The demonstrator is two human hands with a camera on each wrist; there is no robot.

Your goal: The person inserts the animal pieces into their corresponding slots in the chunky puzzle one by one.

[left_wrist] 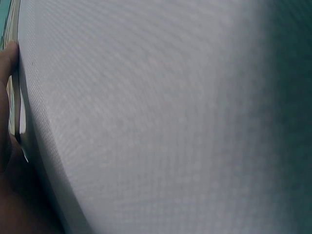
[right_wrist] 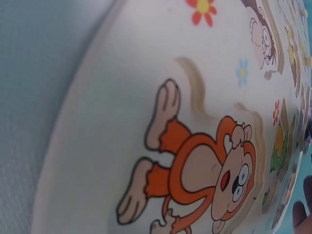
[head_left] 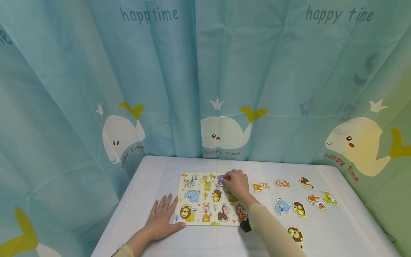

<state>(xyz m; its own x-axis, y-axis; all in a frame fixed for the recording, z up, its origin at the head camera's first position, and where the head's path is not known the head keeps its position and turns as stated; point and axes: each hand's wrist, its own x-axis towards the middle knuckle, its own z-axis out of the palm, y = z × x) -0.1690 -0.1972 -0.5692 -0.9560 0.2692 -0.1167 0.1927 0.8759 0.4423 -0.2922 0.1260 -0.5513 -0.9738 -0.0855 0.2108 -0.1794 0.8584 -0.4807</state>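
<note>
A white animal puzzle board (head_left: 199,223) lies on the table. My right hand (head_left: 237,184) is over its upper right corner, where thumb and fingers pinch a purple animal puzzle piece (head_left: 219,180). The piece overlaps the board's top row, beside the giraffe (head_left: 206,182) and the zebra (head_left: 190,181). Palm down, my left hand (head_left: 160,218) rests with spread fingers at the board's left edge, the thumb by the lower left corner. Close up in the right wrist view is a recess with a printed orange monkey (right_wrist: 195,170). The right hand partly hides a green animal (head_left: 232,196) on the board.
Loose pieces lie right of the board: kangaroo (head_left: 260,186), monkey (head_left: 282,183), brown animal (head_left: 306,183), elephant (head_left: 282,206), hedgehog (head_left: 299,209), crocodile (head_left: 329,197), an orange-and-white animal (head_left: 316,202) and lion (head_left: 295,234). A whale-print curtain (head_left: 224,71) hangs behind the white table (head_left: 154,171).
</note>
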